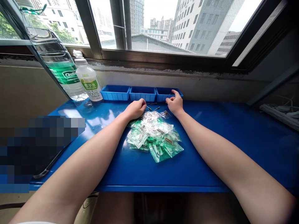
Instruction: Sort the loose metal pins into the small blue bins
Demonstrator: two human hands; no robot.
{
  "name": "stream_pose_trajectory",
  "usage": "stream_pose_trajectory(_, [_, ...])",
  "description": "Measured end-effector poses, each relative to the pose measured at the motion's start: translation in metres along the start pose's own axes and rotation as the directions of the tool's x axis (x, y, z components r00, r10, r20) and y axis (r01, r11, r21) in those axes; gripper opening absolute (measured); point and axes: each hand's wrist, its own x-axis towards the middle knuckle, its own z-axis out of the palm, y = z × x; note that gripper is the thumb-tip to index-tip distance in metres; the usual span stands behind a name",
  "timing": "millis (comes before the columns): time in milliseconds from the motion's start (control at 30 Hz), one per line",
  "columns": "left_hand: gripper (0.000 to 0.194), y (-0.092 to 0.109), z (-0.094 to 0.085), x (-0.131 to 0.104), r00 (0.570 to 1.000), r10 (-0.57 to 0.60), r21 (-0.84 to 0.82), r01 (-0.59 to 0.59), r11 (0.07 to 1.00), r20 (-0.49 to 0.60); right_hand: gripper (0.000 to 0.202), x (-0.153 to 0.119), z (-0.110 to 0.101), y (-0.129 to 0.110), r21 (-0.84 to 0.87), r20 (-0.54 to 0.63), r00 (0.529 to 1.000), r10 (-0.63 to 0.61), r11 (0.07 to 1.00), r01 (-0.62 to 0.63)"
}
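My left hand (137,108) rests on the blue table with its fingers curled together, beside a few small dark metal pins (157,108); what it pinches, if anything, is too small to name. At the right blue bin (163,97), my right hand (175,102) has its fingers apart, the index finger over the bin's opening and the others at its front wall. Nothing shows in that hand. Between my forearms lies a pile of small clear and green plastic packets (153,133), some with small metal parts inside.
The middle bin (142,96) and left bin (116,96) adjoin the right one along the wall. A small bottle (90,81) and a large water bottle (63,67) stand at the back left. A pixelated area covers the left edge; cables lie at far right (283,109).
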Motion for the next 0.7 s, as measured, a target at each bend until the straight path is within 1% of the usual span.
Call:
stream_pose_trajectory(67, [0.023, -0.001, 0.001, 0.0, 1.0, 0.011, -0.017, -0.011, 1.0, 0.002, 0.048, -0.007, -0.001, -0.01, -0.066, 0.054, 0.995, -0.079, 0.994, 0.083])
stream_pose_trajectory(100, [0.023, -0.002, 0.002, 0.001, 1.0, 0.019, -0.026, -0.019, 0.999, 0.004, 0.037, -0.01, -0.001, -0.014, -0.093, 0.099, 0.986, -0.133, 0.985, 0.142])
stream_pose_trajectory(167, [0.021, -0.001, 0.002, 0.001, 0.999, 0.039, -0.055, -0.039, 0.998, 0.004, 0.028, -0.016, 0.001, -0.02, -0.119, 0.201, 0.955, -0.22, 0.962, 0.247])
stream_pose_trajectory(233, [0.021, -0.001, 0.001, 0.001, 0.998, 0.066, -0.09, -0.065, 0.994, 0.0, 0.024, -0.02, 0.002, -0.021, -0.133, 0.285, 0.916, -0.284, 0.934, 0.331])
stream_pose_trajectory(300, [0.021, 0.0, 0.001, 0.0, 0.996, 0.091, -0.12, -0.091, 0.989, -0.002, 0.023, -0.021, 0.003, -0.02, -0.148, 0.325, 0.891, -0.318, 0.913, 0.38])
stream_pose_trajectory(433, [0.023, -0.001, 0.002, 0.0, 0.995, 0.088, -0.145, -0.092, 0.985, -0.037, 0.022, -0.023, 0.003, -0.021, -0.135, 0.317, 0.878, -0.357, 0.9, 0.415])
stream_pose_trajectory(500, [0.027, -0.001, 0.002, -0.001, 0.995, 0.078, -0.159, -0.088, 0.983, -0.067, 0.021, -0.026, 0.005, -0.024, -0.09, 0.329, 0.856, -0.398, 0.889, 0.448])
stream_pose_trajectory(533, [0.03, -0.001, 0.002, -0.001, 0.994, 0.076, -0.173, -0.088, 0.981, -0.077, 0.021, -0.028, 0.006, -0.027, -0.065, 0.343, 0.836, -0.428, 0.877, 0.476])
stream_pose_trajectory(633, [0.033, -0.002, 0.003, -0.001, 0.994, 0.068, -0.25, -0.086, 0.964, -0.08, 0.019, -0.034, 0.012, -0.033, -0.015, 0.398, 0.752, -0.525, 0.816, 0.578])
stream_pose_trajectory(667, [0.033, -0.002, 0.003, -0.001, 0.995, 0.064, -0.282, -0.083, 0.956, -0.078, 0.019, -0.035, 0.014, -0.034, -0.007, 0.41, 0.734, -0.541, 0.803, 0.596])
stream_pose_trajectory(700, [0.032, -0.003, 0.003, -0.001, 0.995, 0.061, -0.312, -0.081, 0.947, -0.074, 0.019, -0.036, 0.015, -0.035, -0.001, 0.418, 0.726, -0.546, 0.799, 0.602])
